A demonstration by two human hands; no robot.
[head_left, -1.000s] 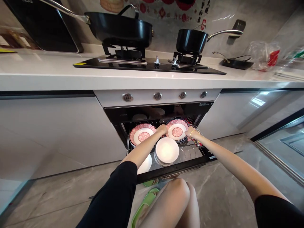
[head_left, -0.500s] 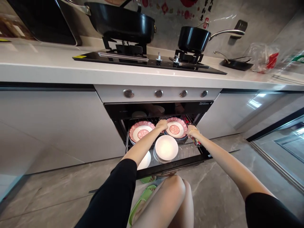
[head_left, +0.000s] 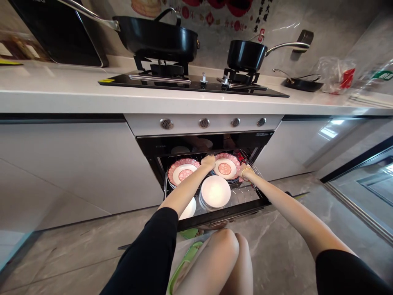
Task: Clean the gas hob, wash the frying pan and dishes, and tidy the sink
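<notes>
Inside the pulled-out drawer (head_left: 221, 214), a stack of pink-rimmed plates (head_left: 225, 168) stands at the back right. My left hand (head_left: 208, 161) is closed on its left edge, fingertips hidden. At the opposite edge my right hand (head_left: 245, 171), with a bracelet at the wrist, grips the same stack. A second pink-rimmed plate stack (head_left: 183, 172) stands to the left, partly behind my left forearm. In front of the held plates is a pile of white bowls (head_left: 215, 191). Another white dish (head_left: 188, 208) shows beneath my left arm.
Above the drawer runs a white countertop (head_left: 76, 98) with a gas hob (head_left: 202, 84). A large black pan (head_left: 156, 39) and a black saucepan (head_left: 247, 55) sit on the burners. Red-patterned items (head_left: 241, 155) lie at the drawer's right side. My knees are close to the drawer front.
The camera view has shifted slightly. Both hands stay at the edges of the right plate stack, and the right hand's hold has changed a little. The plates show no clear movement.
</notes>
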